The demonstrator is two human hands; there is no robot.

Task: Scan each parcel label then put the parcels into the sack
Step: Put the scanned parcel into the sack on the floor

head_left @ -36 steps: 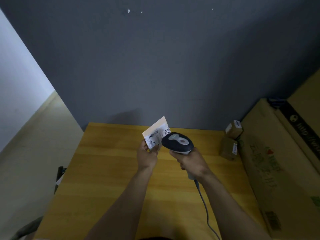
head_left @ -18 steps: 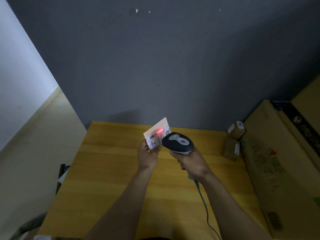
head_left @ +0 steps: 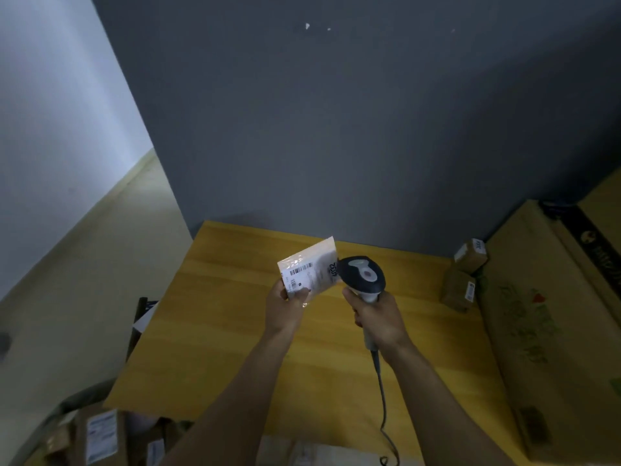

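Observation:
My left hand (head_left: 285,306) pinches the lower corner of a flat white parcel pouch (head_left: 311,269) with a barcode label facing me, held above the yellow table (head_left: 235,331). My right hand (head_left: 378,317) grips the handle of a dark barcode scanner (head_left: 363,275), whose head points at the pouch's right edge. No red light shows on the label. Two small brown box parcels (head_left: 470,255) (head_left: 458,290) sit at the table's far right. An open sack (head_left: 90,432) at the lower left holds labelled parcels.
Large cardboard boxes (head_left: 551,324) stand along the table's right side. The scanner cable (head_left: 383,398) trails toward me over the table. A grey wall backs the table. A dark frame (head_left: 137,317) stands off the table's left edge.
The red scan light on the label has gone out. My head has turned left and down, bringing the sack into view. The pouch has tilted flatter.

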